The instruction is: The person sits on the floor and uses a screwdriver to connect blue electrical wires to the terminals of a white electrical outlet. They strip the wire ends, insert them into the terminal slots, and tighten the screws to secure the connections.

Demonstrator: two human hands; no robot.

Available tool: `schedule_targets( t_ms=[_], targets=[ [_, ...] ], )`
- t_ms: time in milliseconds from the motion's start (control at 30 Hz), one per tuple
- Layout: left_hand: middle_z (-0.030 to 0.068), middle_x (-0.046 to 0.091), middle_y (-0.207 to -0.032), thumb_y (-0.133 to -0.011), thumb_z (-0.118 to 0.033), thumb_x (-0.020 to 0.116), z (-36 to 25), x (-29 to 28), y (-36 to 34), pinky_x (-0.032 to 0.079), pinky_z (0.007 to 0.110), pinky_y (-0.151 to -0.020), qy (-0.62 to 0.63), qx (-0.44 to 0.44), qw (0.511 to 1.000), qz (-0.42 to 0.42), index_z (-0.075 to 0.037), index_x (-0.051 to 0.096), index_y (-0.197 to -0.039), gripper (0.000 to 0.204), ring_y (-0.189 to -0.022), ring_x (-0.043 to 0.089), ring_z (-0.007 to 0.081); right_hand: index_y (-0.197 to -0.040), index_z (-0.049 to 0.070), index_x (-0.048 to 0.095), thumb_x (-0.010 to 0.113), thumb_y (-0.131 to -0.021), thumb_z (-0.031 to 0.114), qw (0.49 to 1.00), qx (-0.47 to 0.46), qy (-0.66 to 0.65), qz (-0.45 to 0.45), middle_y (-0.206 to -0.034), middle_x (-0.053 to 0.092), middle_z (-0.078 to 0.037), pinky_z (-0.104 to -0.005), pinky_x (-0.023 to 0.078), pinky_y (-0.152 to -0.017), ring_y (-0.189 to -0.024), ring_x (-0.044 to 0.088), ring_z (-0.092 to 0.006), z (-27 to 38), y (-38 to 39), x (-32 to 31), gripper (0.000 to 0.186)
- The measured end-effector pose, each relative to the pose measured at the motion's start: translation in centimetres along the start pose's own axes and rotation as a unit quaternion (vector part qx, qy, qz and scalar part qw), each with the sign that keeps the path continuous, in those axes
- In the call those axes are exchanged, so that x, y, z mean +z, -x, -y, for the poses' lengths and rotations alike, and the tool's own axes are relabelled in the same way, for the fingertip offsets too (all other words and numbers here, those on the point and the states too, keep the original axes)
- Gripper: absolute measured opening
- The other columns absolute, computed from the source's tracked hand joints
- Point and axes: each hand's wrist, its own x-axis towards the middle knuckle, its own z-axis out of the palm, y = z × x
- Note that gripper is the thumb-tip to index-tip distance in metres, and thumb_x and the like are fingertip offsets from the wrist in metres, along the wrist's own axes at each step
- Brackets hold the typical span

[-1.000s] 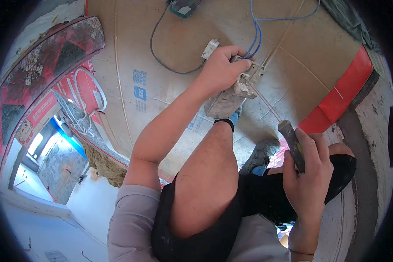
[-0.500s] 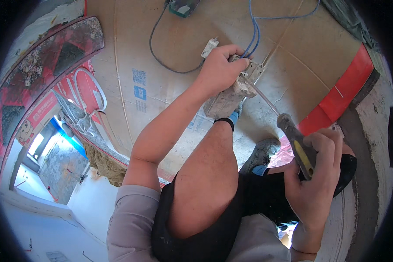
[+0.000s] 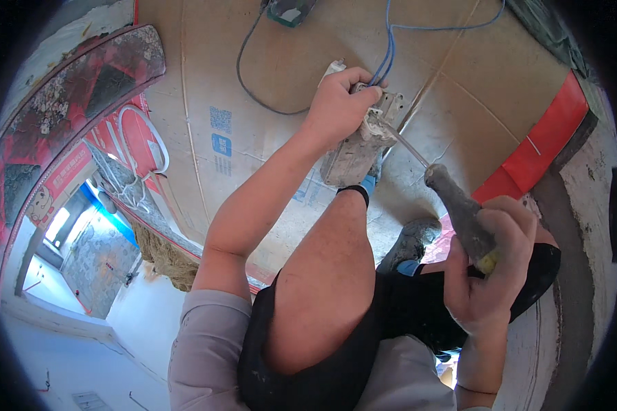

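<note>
My right hand (image 3: 497, 257) is wrapped round the handle of a screwdriver (image 3: 456, 202), dusty grey with a bit of yellow. Its metal shaft slants up and left to a dirty beige electrical fitting (image 3: 375, 127). The tip meets the fitting's near part, though the exact contact is too small to make out. My left hand (image 3: 339, 103) grips the fitting's far left side, thumb and fingers beside the blue wires (image 3: 389, 48) that come out of its top. A worn grey-beige block-shaped body (image 3: 346, 163) extends below the fitting, above my foot.
Cardboard sheets (image 3: 206, 82) cover the floor. A dark cord (image 3: 243, 79) runs from a dark green-and-black device (image 3: 290, 10) towards my left hand. A white connector (image 3: 333, 67) lies partly behind that hand. Red material (image 3: 538, 147) borders the right, and white cable (image 3: 134, 195) lies coiled at left.
The fitting and my left hand have shifted slightly left. The screwdriver has turned in my right hand, its yellow stripe now mostly out of sight, and its shaft has moved a little left.
</note>
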Motion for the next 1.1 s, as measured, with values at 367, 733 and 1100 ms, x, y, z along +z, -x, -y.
schedule_targets(
  t_ms=[367, 733, 1100],
  targets=[
    [0.0110, 0.070, -0.096, -0.089, -0.006, 0.062, 0.1, 0.0, 0.0, 0.053, 0.027, -0.070, 0.002, 0.008, 1.000, -0.004, 0.005, 0.067, -0.109, 0.024, -0.080, 0.065, 0.0118, -0.109, -0.001, 0.059, 0.081, -0.074, 0.016, 0.998, -0.005, 0.061, -0.027, -0.092, 0.062, -0.018, -0.0385, 0.050, -0.074, -0.081, 0.061, -0.0313, 0.1, -1.2, -0.3, 0.045],
    [0.0106, 0.070, -0.095, -0.089, -0.006, 0.062, 0.5, -0.1, -0.1, 0.054, 0.027, -0.070, 0.034, 0.006, 0.999, -0.013, 0.005, 0.067, -0.109, 0.023, -0.079, 0.066, 0.0128, -0.111, -0.001, 0.059, 0.081, -0.075, 0.018, 0.996, -0.026, 0.084, -0.014, -0.090, 0.062, -0.016, -0.0428, 0.048, -0.078, -0.085, 0.059, -0.0364, 0.1, -1.5, -0.1, 0.046],
    [0.0103, 0.069, -0.095, -0.089, -0.008, 0.062, 0.2, -0.2, 0.0, 0.054, 0.027, -0.072, 0.041, -0.006, 0.999, -0.010, 0.004, 0.067, -0.110, 0.024, -0.080, 0.065, 0.0120, -0.122, 0.002, 0.055, 0.084, -0.075, 0.031, 0.993, 0.118, 0.009, 0.017, -0.118, 0.056, -0.021, -0.0453, 0.044, -0.092, -0.107, 0.057, -0.0344, 0.2, -1.1, -0.5, 0.062]
  ],
)
